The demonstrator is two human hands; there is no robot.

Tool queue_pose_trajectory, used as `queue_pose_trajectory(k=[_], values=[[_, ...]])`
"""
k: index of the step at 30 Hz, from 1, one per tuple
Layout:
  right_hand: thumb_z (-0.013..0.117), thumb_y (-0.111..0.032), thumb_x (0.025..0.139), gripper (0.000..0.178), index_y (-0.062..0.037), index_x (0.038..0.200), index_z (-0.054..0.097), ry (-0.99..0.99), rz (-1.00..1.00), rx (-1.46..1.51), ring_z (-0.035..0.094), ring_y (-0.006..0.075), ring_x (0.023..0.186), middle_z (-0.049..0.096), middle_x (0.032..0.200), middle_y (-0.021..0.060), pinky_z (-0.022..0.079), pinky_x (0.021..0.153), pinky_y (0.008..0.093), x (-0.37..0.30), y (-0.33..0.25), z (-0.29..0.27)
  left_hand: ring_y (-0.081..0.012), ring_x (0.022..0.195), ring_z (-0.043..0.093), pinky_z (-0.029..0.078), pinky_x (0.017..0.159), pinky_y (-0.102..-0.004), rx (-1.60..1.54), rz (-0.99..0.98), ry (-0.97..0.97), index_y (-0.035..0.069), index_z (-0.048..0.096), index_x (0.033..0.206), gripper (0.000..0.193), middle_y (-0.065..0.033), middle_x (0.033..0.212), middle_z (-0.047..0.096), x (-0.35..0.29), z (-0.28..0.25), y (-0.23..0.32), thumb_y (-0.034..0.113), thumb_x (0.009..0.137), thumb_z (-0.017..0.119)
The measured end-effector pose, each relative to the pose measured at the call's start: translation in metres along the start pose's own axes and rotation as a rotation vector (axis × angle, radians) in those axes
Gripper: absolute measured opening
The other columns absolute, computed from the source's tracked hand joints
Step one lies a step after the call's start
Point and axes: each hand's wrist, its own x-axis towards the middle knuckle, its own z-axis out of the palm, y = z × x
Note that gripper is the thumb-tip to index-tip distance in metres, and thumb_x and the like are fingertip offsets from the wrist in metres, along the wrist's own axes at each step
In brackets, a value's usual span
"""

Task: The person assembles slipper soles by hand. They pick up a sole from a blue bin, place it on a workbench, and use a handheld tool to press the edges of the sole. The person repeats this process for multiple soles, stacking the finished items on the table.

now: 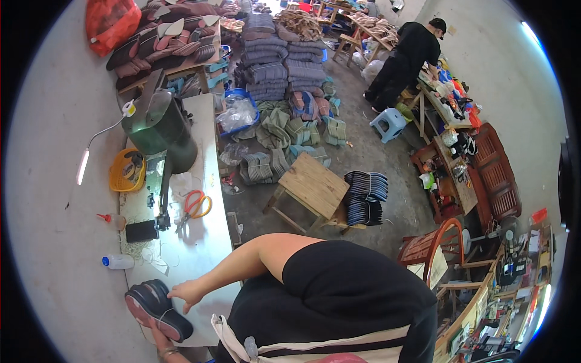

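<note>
On the near end of the white sewing table (209,212) lies a bundle of dark and reddish-brown shoe pieces (158,308), with a thin band around it. My left hand (161,340) grips its near edge, its fingers partly hidden by the bundle; a bracelet circles the wrist. My right hand (189,293) reaches across from the right to the bundle's far side. Its fingers stretch toward the edge, thumb apart, and whether they touch it is hard to make out. A dark green sewing machine (163,124) stands farther along the table.
Orange-handled scissors (196,204), a black phone (141,231), a white bottle with a blue cap (118,261) and a yellow basket (128,170) sit along the table. A wooden stool (315,184) and tied stacks (263,72) occupy the floor. A person in black (405,63) stands at the far right.
</note>
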Motion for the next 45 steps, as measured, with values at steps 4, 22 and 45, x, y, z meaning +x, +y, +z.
queue_pose_trajectory(k=[4, 22, 45], values=[[0.081, -0.049, 0.064, 0.096, -0.0078, 0.140, 0.038, 0.016, -0.242, -0.195, 0.037, 0.0407, 0.131, 0.037, 0.143, 0.0222, 0.041, 0.098, 0.0505, -0.015, 0.011, 0.038, -0.0274, 0.124, 0.049, 0.038, 0.105, -0.0394, -0.239, 0.052, -0.038, 0.003, 0.039, 0.140, 0.066, -0.0144, 0.136, 0.048, -0.024, 0.079, -0.057, 0.051, 0.095, 0.043], [0.069, -0.037, 0.076, 0.046, -0.0179, 0.117, 0.064, -0.538, -0.360, -0.710, 0.058, 0.0273, 0.110, 0.064, 0.114, 0.0041, 0.041, 0.088, 0.0560, -0.041, 0.059, -0.027, -0.0385, 0.133, 0.035, 0.029, 0.107, -0.0533, 1.285, 0.594, 0.936, 0.010, 0.039, 0.143, 0.064, -0.0214, 0.147, 0.034, 0.005, 0.243, -0.042, 0.036, 0.089, 0.062], [0.073, -0.018, 0.070, 0.037, -0.0125, 0.106, 0.065, -0.301, -0.611, -0.399, 0.053, 0.0252, 0.103, 0.057, 0.103, 0.0056, 0.043, 0.081, 0.0408, -0.042, 0.072, -0.073, -0.0317, 0.130, 0.039, 0.025, 0.106, -0.0588, 1.560, 0.431, 0.871, 0.028, 0.055, 0.131, 0.050, -0.0073, 0.141, 0.044, 0.012, 0.238, -0.035, 0.046, 0.084, 0.061]])
